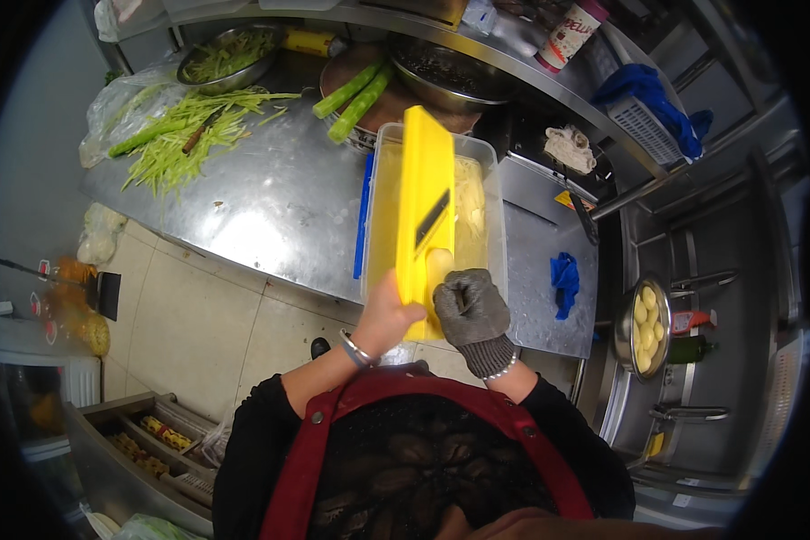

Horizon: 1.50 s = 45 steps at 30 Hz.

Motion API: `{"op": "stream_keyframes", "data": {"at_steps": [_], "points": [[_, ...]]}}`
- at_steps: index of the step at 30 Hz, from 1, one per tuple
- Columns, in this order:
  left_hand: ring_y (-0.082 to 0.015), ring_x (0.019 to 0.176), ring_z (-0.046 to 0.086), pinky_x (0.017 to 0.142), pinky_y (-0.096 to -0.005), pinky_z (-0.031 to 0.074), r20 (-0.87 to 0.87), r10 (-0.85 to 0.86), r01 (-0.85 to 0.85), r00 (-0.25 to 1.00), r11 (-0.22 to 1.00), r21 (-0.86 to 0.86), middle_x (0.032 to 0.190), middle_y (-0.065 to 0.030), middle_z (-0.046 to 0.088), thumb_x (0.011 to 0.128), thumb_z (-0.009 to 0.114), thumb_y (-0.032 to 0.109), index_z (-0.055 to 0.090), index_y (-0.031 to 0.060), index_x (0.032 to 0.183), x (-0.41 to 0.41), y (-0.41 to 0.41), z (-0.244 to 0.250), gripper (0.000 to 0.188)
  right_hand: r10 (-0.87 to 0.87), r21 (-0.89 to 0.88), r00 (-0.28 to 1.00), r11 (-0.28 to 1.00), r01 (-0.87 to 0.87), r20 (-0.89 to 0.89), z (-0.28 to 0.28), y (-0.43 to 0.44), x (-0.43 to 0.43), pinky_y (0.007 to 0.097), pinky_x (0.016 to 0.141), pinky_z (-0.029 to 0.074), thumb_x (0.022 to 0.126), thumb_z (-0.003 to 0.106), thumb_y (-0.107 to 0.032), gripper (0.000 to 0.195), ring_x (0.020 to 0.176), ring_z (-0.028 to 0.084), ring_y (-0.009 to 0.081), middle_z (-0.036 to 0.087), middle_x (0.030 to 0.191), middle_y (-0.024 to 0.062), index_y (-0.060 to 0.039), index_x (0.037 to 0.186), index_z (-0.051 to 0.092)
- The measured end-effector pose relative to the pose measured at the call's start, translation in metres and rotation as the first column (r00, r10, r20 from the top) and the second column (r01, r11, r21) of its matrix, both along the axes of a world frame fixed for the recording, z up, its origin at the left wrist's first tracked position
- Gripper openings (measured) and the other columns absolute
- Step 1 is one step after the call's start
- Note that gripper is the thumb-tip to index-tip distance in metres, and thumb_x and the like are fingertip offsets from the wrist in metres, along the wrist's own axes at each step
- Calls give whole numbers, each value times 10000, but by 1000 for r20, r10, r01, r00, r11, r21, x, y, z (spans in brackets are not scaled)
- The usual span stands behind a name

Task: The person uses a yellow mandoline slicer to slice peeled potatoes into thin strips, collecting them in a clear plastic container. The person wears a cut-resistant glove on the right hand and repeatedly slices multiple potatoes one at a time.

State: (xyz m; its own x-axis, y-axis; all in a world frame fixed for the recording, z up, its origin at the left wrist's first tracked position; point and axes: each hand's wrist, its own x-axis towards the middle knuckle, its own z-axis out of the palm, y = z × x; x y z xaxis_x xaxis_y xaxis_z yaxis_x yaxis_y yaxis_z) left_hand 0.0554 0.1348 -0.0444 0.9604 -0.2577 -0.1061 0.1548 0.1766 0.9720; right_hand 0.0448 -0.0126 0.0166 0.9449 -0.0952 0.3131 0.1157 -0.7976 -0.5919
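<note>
My bare left hand [386,317] grips the near end of a yellow mandoline slicer [426,169] with a slanted metal blade. My right hand [472,310], in a grey knit glove, is closed around a pale peeled potato [440,265]; part of it shows past the fingers against the slicer's face, just below the blade. The slicer leans tilted over a clear plastic tub [501,223] on the steel table. Pale potato slices [470,192] lie inside the tub, to the slicer's right. The slicer hides the tub's middle.
On the steel table [290,196], shredded green stems [175,142] lie with a knife [199,138] at the left. Two peeled green stems [358,101] rest behind the tub. A blue cloth [564,283] lies right. Peeled potatoes fill a steel bowl [621,337] by the sink.
</note>
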Motion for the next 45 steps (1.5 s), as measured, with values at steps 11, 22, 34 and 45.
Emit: {"op": "stream_keyframes", "data": {"at_steps": [11, 22, 34, 45], "points": [[-223, 918, 595, 813, -330, 470, 1, -38, 38, 999, 999, -18, 1014, -134, 615, 714, 598, 74, 481, -36, 1163, -10, -10, 10, 477, -246, 449, 965, 875, 180, 92, -6, -31, 123, 346, 694, 492, 755, 654, -325, 287, 731, 641, 252, 656, 781, 117, -69, 879, 609], [-279, 888, 597, 807, -348, 464, 67, -44, 32, 997, 986, 162, 964, -196, 614, 700, 607, 104, 498, -53, 1094, -8, -6, 11, 438, -165, 59, 985, 984, 167, -47, -13, -7, 23, 375, 643, 503, 806, 671, -235, 190, 708, 636, 285, 628, 793, 167, -63, 786, 593], [-221, 898, 600, 801, -324, 473, 0, 18, -18, 1000, 998, -53, 991, -146, 621, 715, 608, 85, 493, -32, 1144, 2, -9, -5, 460, -95, 319, 995, 943, 95, -18, -1, -13, 54, 358, 634, 505, 821, 623, -335, 244, 700, 654, 259, 657, 754, 99, -95, 861, 645], [-216, 911, 594, 812, -337, 471, -19, -112, 113, 993, 994, 7, 978, -140, 615, 701, 614, 67, 490, -42, 1136, -17, -26, -2, 465, -338, 48, 941, 940, 338, -2, -12, -26, 146, 349, 660, 496, 779, 632, -212, 183, 697, 636, 258, 643, 764, 155, -44, 848, 608]]}}
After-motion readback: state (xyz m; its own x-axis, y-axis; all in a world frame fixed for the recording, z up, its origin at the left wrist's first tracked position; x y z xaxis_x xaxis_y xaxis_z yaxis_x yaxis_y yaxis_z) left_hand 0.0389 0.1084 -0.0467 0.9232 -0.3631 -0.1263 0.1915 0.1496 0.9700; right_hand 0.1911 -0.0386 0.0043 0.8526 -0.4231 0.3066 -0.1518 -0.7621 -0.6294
